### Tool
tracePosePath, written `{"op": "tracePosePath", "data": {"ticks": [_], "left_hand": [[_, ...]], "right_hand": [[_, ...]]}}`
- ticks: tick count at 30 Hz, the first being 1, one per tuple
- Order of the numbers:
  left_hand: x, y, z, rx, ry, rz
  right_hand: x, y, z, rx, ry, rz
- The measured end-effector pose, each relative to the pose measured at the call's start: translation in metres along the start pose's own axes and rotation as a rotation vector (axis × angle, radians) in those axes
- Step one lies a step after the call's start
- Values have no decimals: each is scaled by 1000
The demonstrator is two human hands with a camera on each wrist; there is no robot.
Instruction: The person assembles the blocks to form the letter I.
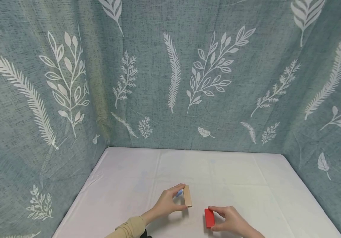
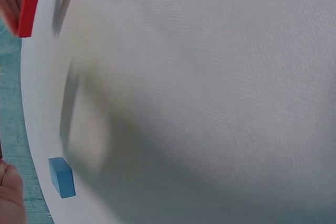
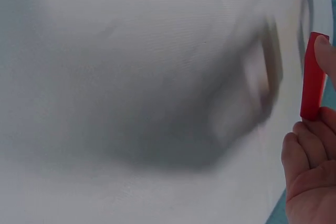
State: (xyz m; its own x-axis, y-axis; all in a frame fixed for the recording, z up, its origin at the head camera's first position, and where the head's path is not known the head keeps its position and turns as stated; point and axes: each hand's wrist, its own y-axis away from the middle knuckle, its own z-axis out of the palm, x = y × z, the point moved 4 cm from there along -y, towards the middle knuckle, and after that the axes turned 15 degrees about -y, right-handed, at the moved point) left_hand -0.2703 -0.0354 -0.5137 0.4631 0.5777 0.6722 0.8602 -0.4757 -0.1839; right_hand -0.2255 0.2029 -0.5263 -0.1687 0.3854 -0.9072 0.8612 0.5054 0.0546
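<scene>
My left hand [image 1: 168, 201] pinches a plain wooden block [image 1: 187, 196] by its two ends, thumb at the near end and fingers at the far end. Just behind that block, partly hidden by it and the hand, lies a blue block [image 1: 179, 193]; the left wrist view shows this blue block [image 2: 62, 177] on the cloth. To the right and nearer, my right hand [image 1: 231, 219] grips a red block [image 1: 209, 218] end to end between thumb and fingers. Shadows below suggest both held blocks are above the table. In the right wrist view the red block [image 3: 313, 76] appears upright.
A white cloth [image 1: 218, 172] covers the table, with fold creases across it. Grey-green curtains [image 1: 146, 66] with white leaf prints stand along the back and both sides. A small dark object [image 1: 145, 234] shows beside the left sleeve at the bottom edge.
</scene>
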Motion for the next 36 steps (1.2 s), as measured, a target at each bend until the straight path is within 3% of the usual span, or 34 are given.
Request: {"op": "tracePosePath", "data": {"ticks": [17, 30, 36], "left_hand": [[-3, 5, 0, -8, 3, 0], [-2, 7, 1, -17, 15, 5], [-1, 9, 1, -22, 18, 4]], "right_hand": [[8, 0, 12, -33, 6, 120], [14, 0, 18, -33, 43, 80], [18, -1, 21, -17, 61, 104]]}}
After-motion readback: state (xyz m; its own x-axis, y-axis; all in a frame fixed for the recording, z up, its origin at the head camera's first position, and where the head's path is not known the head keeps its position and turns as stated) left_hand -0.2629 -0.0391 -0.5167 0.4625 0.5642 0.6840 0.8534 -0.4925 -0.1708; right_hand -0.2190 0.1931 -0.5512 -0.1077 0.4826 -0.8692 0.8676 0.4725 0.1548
